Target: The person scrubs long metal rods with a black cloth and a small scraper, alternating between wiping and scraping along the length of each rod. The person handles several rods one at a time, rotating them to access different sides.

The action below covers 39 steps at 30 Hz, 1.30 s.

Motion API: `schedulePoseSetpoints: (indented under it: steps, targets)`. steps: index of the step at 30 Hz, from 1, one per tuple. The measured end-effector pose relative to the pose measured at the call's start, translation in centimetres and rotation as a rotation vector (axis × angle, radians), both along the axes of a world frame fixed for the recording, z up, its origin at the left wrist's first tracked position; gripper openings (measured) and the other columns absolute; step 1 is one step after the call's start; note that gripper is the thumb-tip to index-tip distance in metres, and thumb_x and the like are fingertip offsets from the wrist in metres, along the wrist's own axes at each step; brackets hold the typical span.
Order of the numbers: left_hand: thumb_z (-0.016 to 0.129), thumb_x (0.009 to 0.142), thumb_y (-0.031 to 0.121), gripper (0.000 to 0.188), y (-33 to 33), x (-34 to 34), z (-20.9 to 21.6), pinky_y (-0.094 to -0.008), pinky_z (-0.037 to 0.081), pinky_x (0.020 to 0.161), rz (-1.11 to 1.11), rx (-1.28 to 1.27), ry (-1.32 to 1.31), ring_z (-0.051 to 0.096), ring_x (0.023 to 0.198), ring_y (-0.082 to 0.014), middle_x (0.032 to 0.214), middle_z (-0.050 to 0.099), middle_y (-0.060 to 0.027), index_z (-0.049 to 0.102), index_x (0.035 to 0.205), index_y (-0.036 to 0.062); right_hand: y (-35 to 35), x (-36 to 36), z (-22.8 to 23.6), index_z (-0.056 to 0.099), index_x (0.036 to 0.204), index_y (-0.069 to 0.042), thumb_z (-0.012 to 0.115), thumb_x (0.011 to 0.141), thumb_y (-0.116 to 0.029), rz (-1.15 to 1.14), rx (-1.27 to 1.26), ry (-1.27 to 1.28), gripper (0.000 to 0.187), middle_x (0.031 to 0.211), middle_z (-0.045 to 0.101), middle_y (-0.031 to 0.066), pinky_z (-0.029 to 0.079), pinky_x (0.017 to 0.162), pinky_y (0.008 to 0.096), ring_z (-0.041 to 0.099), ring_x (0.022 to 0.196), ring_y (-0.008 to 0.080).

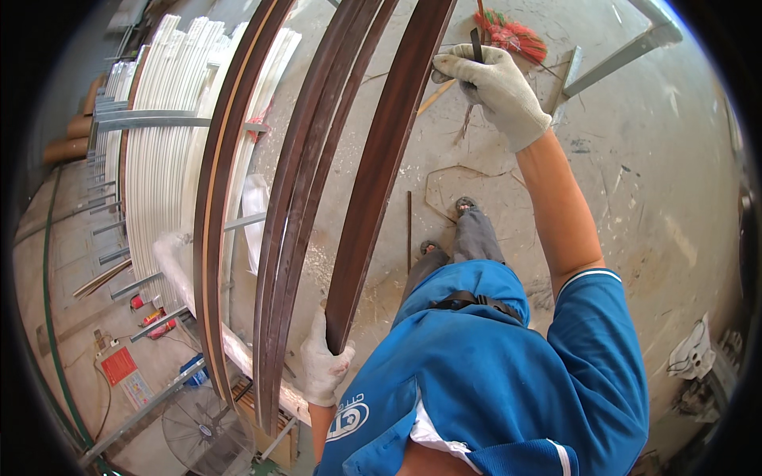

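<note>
My left hand [324,369], in a whitish work glove, is closed round the near end of a long dark brown wood-grain strip [381,159]. The strip runs up and away past the top edge of the view. Farther along it, my right hand [498,91], gloved too, is beside the strip's right edge. Between its fingers and thumb is a thin dark flat piece [475,45], whose kind I cannot make out. Left of the held strip lie more dark brown strips [298,174], and beyond them one with a tan stripe [218,166].
Grey metal rack arms [159,120] carry a stack of long white profiles [163,174] at the left. A fan [208,432] and red fire extinguishers [157,321] are at the lower left. A red-and-green broom [516,36] lies near a metal stand [615,63].
</note>
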State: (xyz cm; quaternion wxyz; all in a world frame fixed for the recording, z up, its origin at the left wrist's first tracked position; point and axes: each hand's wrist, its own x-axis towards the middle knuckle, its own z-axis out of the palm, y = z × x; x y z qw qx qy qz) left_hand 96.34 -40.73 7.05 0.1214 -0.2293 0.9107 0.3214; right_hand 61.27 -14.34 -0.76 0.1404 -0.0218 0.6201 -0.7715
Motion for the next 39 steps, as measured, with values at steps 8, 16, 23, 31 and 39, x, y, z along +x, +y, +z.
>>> schedulePoseSetpoints:
  steps: [8,16,23,31,39]
  targets:
    - [0.067,0.07,0.008,0.074,1.2,0.4,-0.3,-0.0307,0.054,0.075,0.068,0.01,-0.042,0.066,0.075,-0.0231,0.091,0.068,-0.016,0.05,0.143,0.0016,-0.6,0.4,-0.5,0.072,0.099,-0.001,0.067,0.091,-0.012,-0.048,0.126,0.175,0.014,0.083,0.068,0.0004,0.04,0.056,0.0215,0.05,0.065,0.003]
    - [0.066,0.068,0.001,0.081,0.1,0.1,0.8,-0.0316,0.04,0.105,0.09,0.225,-0.129,0.057,0.119,-0.023,0.128,0.059,-0.0161,0.043,0.145,-0.0048,0.4,5.3,-0.1,0.075,0.104,0.001,0.067,0.089,-0.009,0.409,0.248,0.124,0.019,0.086,0.073,0.0053,0.053,0.082,0.0267,0.066,0.086,0.0099]
    - [0.067,0.069,0.01,0.073,0.4,0.8,-1.0,-0.0309,0.054,0.076,0.012,0.052,-0.025,0.067,0.076,-0.0241,0.09,0.067,-0.0175,0.051,0.139,-0.0002,-0.5,2.2,-2.1,0.073,0.106,-0.002,0.068,0.096,-0.02,-0.134,0.083,0.111,0.021,0.087,0.073,-0.0012,0.035,0.054,0.0194,0.043,0.061,0.0002]
    - [0.068,0.07,0.01,0.074,1.3,1.2,-1.4,-0.0332,0.055,0.074,0.078,0.015,-0.05,0.069,0.075,-0.0274,0.088,0.067,-0.0199,0.05,0.14,-0.0019,-0.3,1.8,-0.9,0.073,0.102,-0.003,0.069,0.094,-0.02,-0.13,0.141,0.123,0.019,0.079,0.069,-0.0035,0.034,0.053,0.0189,0.042,0.06,0.0003]
    - [0.068,0.071,0.01,0.073,1.8,1.0,-1.2,-0.0339,0.055,0.073,0.071,0.025,-0.035,0.069,0.074,-0.0279,0.087,0.067,-0.0199,0.05,0.141,-0.0008,-1.4,1.7,-1.3,0.071,0.097,0.0,0.068,0.092,-0.017,-0.198,0.145,0.142,0.018,0.078,0.065,-0.0015,0.04,0.062,0.022,0.049,0.068,0.0034]
